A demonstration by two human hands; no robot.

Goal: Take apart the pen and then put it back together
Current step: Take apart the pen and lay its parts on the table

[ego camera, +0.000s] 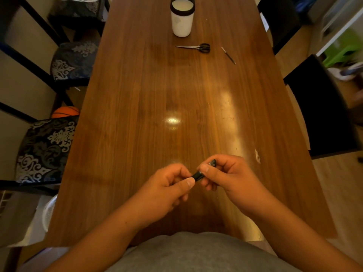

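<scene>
Grey shirt (196, 252) fills the bottom edge, your bare forearms running up from it at 7 and 5 o'clock. Your left hand (169, 187) and right hand (227, 175) meet low over the wooden surface (137, 114), just below frame centre. Both pinch the same short black pen piece (198, 176): left fingers (190, 182) closed on its lower-left end, right fingers (204, 168) closed on its upper-right end, thumbs on top. A dark tip with a shiny bit pokes out past your right thumb at about 1 o'clock from the grip. Piece is held up off the surface, tilted low-left to high-right; most of it hidden by the fingers, so can't tell which part it is.

Far end of the surface, 12 o'clock: black-handled scissors (196, 47) lying flat, blades pointing left. Just right of them, at 1 o'clock, a thin stick-like pen part (228, 55) lying diagonal, well apart from your hands. Beyond the scissors, a white cup (182, 20) with a dark rim, upright.

Patterned chairs (47, 150) along 9 to 10 o'clock, an orange ball (65, 111) between them on the floor. Dark chair (322, 107) at 3 o'clock.
</scene>
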